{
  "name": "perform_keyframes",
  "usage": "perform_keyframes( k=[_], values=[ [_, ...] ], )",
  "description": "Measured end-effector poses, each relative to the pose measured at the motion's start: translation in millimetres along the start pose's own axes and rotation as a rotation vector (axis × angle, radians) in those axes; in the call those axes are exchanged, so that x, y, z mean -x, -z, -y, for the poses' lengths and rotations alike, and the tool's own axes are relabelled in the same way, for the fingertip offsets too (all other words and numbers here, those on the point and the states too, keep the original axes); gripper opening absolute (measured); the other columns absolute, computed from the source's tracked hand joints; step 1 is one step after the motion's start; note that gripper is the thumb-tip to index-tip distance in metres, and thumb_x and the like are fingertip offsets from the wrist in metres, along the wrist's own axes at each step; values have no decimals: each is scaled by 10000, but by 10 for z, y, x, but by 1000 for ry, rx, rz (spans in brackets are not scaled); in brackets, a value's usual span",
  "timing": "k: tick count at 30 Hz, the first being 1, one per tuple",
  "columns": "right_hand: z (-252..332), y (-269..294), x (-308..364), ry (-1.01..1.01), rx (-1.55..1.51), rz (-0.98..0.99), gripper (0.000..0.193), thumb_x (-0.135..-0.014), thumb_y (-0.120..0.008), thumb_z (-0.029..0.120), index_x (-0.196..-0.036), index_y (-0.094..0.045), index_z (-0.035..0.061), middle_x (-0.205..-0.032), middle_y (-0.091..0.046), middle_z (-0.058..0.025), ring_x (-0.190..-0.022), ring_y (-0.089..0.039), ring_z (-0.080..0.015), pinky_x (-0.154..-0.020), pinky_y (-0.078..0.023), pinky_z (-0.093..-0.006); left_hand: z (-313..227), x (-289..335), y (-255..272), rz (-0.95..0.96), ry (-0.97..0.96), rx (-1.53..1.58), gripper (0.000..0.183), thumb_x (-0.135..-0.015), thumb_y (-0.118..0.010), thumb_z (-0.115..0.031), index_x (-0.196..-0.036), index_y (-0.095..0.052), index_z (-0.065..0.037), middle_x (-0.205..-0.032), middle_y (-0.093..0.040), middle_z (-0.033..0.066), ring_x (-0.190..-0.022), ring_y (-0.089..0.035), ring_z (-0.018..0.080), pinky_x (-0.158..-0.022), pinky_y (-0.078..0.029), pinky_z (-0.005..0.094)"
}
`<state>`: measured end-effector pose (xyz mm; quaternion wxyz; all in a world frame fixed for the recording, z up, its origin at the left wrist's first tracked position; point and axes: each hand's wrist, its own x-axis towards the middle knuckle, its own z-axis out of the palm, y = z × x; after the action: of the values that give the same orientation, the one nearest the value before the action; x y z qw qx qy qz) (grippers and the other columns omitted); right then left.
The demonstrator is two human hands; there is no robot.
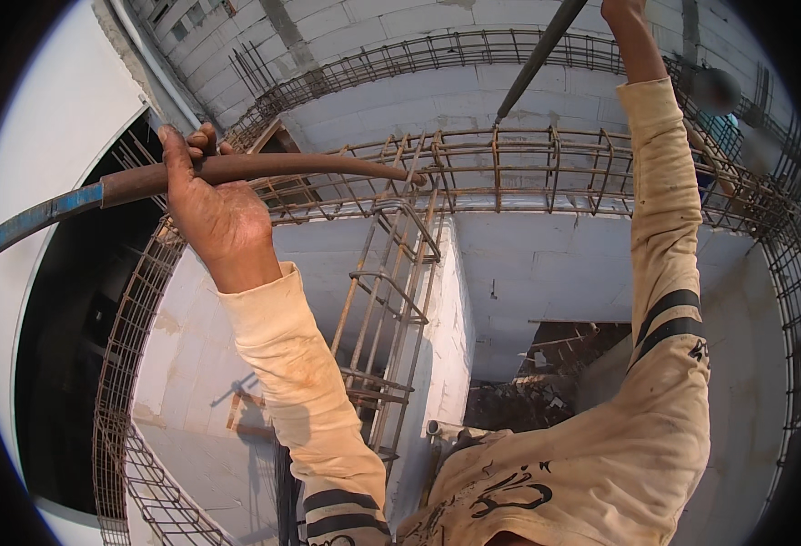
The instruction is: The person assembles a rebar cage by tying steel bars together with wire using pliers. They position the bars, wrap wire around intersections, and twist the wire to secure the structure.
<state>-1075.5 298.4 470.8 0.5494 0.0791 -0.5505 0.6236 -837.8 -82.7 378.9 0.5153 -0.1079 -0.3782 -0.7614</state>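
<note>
My left hand (218, 214) is raised at the upper left, closed around a rusty brown pipe (277, 166). A blue bar (45, 221) runs on from the pipe's left end toward the picture's rim. The pipe's narrow right end lies over the rebar cage (500, 168) in view; whether they touch I cannot tell. My right hand (625, 7) is lifted to the top edge, and its fingers are cut off there. Close to its left a dark grey pole (541, 59) slants down toward the cage.
A second rebar cage (391, 309) runs from the crossing cage toward me, beside a pale wall (450, 318). More caged rebar (127, 355) curves along the left. Below lies a dark patch of rubble (518, 400). Block walls (373, 109) stand behind.
</note>
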Motion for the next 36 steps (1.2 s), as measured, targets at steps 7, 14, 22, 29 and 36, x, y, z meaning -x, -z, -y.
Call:
perform_keyframes(
  k=[7,14,22,29,36],
  values=[
    [638,1054,-6,20,-71,-31,453,-917,-741,528,-772,-665,106,-654,-566,23,-539,-474,-90,-479,-339,-261,-22,-9,-9,144,-90,95,297,-1026,-642,-237,-779,-499,-155,-672,-466,-16,-604,-444,85,-756,-441,285],
    [545,2876,908,120,-43,80,330,-1024,-593,373,-931,-655,63,-674,-636,-40,-546,-581,-159,-472,-449,-327,-45,-223,244,468,-41,80,475,-989,-591,-194,-597,-322,-205,-540,-284,-25,-483,-266,103,-721,-402,316],
    [-510,5004,3622,-632,865,-112,409,-921,-764,468,-871,-726,63,-723,-664,-20,-701,-609,-158,-668,-480,-362,374,-151,412,341,-65,-276,391,-935,-565,-110,-625,-333,-160,-613,-311,39,-586,-374,160,-786,-423,402],
    [-516,6612,5161,-696,1316,-429,403,-940,-750,422,-835,-665,42,-626,-585,-89,-603,-558,-184,-627,-474,-379,643,327,833,362,70,-379,368,-917,-574,-111,-629,-347,-150,-614,-324,44,-582,-388,170,-779,-437,412],
    [-109,7803,5895,-736,1409,-658,440,-956,-687,437,-826,-701,18,-722,-685,-168,-721,-697,-351,-701,-511,-441,701,592,925,373,140,-399,346,-898,-582,-112,-633,-360,-140,-616,-337,50,-577,-403,179,-771,-451,423]
  ],
)
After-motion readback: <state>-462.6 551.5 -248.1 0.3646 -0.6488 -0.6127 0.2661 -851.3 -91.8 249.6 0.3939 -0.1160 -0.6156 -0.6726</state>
